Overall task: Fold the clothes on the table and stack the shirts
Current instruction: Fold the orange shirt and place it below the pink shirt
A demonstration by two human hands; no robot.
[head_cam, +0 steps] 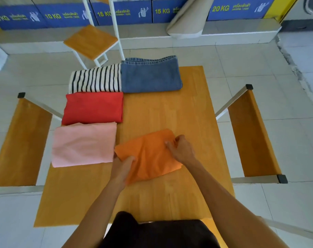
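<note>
Two hands meet on one garment: your left hand (122, 164) grips the near-left corner of the folded orange shirt (150, 154), fingers curled over its edge, while your right hand (180, 148) pinches the cloth near its far-right side. The orange shirt lies slightly askew at the middle of the wooden table (170, 197), just beside the pink shirt (84, 144), which lies folded at the table's left edge. Beyond the pink shirt, the folded red shirt (94, 108) touches it along their shared edge. Farther still, the folded striped shirt (96, 78) sits at the far-left corner, with folded blue jeans (150, 75) touching its right side. Wooden-backed chairs flank the table left (21, 140) and right (254, 135), and a stool (90, 41) stands on the tiled floor beyond the far end.
</note>
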